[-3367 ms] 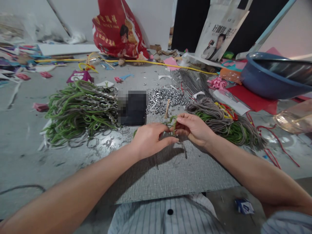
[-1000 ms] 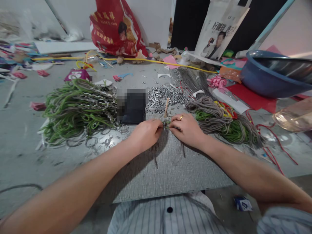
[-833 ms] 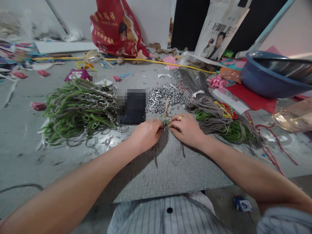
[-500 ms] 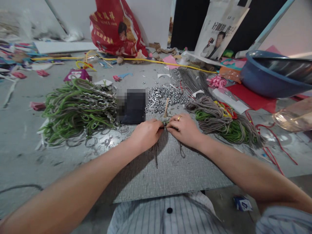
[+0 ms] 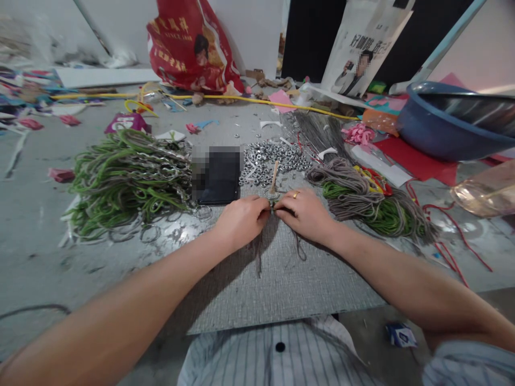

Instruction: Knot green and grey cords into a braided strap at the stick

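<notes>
My left hand and my right hand meet over the grey table, fingertips pinched close together on a thin grey-green cord. Its tails hang toward the near edge: a grey strand below the left hand and a small loop below the right, which wears a ring. Just beyond the fingertips a small wooden stick stands upright. Behind it spreads a heap of metal nuts. The exact crossing of the cord is hidden by my fingers.
At left lies a pile of green and grey cords, beside a black phone-like slab. To the right rests a bundle of grey and green cords. Farther back are a blue basin, a red bag and a yellow cable.
Almost nothing differs. Both hands stay in the same place with only slight finger movement, and the cord tails hang as before.
</notes>
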Available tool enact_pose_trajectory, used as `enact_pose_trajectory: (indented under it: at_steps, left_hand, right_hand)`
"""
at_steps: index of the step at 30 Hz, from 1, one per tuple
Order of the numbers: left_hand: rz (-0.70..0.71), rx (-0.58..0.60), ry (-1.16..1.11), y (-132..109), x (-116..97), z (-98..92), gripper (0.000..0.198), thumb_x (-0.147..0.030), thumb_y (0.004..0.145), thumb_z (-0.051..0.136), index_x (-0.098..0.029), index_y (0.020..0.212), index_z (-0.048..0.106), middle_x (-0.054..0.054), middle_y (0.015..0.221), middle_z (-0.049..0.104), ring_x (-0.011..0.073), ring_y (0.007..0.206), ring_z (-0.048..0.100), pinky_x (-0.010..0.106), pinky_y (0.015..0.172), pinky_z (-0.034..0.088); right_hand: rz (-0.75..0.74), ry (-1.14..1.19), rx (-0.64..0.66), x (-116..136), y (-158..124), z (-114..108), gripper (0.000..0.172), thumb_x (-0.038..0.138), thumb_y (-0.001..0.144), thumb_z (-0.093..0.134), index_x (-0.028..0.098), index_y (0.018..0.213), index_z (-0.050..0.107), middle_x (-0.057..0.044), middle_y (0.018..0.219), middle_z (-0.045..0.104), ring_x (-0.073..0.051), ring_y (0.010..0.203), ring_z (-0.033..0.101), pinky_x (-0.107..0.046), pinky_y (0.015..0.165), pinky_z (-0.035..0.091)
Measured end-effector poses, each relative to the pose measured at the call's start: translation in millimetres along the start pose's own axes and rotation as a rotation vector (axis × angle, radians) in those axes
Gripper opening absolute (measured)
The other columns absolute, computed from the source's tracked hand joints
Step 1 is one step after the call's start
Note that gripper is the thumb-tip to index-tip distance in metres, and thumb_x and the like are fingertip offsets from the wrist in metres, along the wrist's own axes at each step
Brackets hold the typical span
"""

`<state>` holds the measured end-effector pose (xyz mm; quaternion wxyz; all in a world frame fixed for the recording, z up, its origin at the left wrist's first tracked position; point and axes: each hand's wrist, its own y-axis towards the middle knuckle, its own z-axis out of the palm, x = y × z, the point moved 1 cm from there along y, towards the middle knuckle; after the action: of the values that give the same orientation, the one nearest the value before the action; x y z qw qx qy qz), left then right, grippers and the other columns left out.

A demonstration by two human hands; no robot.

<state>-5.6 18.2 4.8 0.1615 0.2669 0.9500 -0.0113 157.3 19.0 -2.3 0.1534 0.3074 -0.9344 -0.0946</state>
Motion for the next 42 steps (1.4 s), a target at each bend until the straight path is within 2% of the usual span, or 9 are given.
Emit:
enact_pose_trajectory:
  at_steps: [5,9,14,20,26,33,42]
  left_hand:
    - [0.033,-0.041,-0.070,-1.8,5.5,-7.9,0.012,-0.013,0.071,0.046,-0.015,0.067,0.057,0.003,0.070,0.057,0.0147,0.068,0.054,0.025,0.063,0.041]
    - [0.018,-0.015,-0.097,-3.8,7.6,-14.5,0.010,-0.011,0.066,0.047,-0.015,0.062,0.055,0.001,0.067,0.053,0.0119,0.061,0.051,0.023,0.058,0.040]
    - [0.026,0.028,-0.098,-3.8,8.5,-15.1,0.013,-0.011,0.068,0.048,-0.015,0.065,0.059,0.002,0.070,0.054,0.0118,0.063,0.052,0.024,0.061,0.042]
    - [0.050,0.044,-0.092,-2.5,9.8,-11.5,0.014,-0.015,0.072,0.050,-0.017,0.072,0.064,0.002,0.074,0.058,0.0130,0.068,0.056,0.026,0.066,0.045]
    - [0.059,0.064,-0.101,-1.8,8.3,-9.9,0.017,-0.016,0.074,0.047,-0.017,0.072,0.064,0.003,0.076,0.058,0.0150,0.073,0.057,0.028,0.069,0.044]
    - [-0.008,0.075,-0.052,-3.5,8.0,-20.1,0.010,-0.015,0.066,0.045,-0.016,0.060,0.053,0.001,0.067,0.053,0.0119,0.060,0.050,0.024,0.056,0.040]
    - [-0.015,0.196,0.143,-10.9,13.5,-28.3,0.008,-0.018,0.066,0.043,-0.018,0.058,0.044,0.003,0.071,0.052,0.0149,0.056,0.049,0.029,0.052,0.035]
  right_hand:
    - [-0.010,-0.052,-0.021,-2.8,-4.1,-5.5,0.015,0.026,0.082,0.052,0.017,0.082,0.063,-0.004,0.077,0.066,-0.017,0.074,0.057,-0.032,0.070,0.029]
    - [-0.022,-0.076,-0.013,-5.2,-6.6,-6.6,0.017,0.026,0.082,0.050,0.017,0.078,0.063,-0.004,0.077,0.065,-0.016,0.072,0.056,-0.031,0.069,0.028]
    - [-0.038,-0.051,-0.059,-3.1,-6.9,-5.5,0.020,0.031,0.082,0.051,0.017,0.087,0.064,-0.008,0.095,0.062,-0.019,0.082,0.054,-0.032,0.071,0.032]
    - [-0.129,0.002,0.004,4.6,-1.6,-1.4,0.024,0.031,0.082,0.052,0.020,0.100,0.062,-0.008,0.096,0.060,-0.020,0.088,0.052,-0.033,0.073,0.036]
    - [-0.092,0.027,0.054,8.5,4.0,3.0,0.020,0.026,0.082,0.051,0.018,0.095,0.064,-0.008,0.092,0.060,-0.019,0.088,0.053,-0.032,0.075,0.037]
    - [-0.058,0.027,0.050,5.4,1.9,0.3,0.015,0.027,0.078,0.054,0.016,0.085,0.062,-0.007,0.087,0.062,-0.019,0.085,0.053,-0.032,0.074,0.035]
    - [-0.043,-0.031,0.039,3.9,0.0,-2.7,0.014,0.027,0.076,0.054,0.016,0.081,0.059,-0.005,0.084,0.061,-0.018,0.080,0.053,-0.030,0.069,0.030]
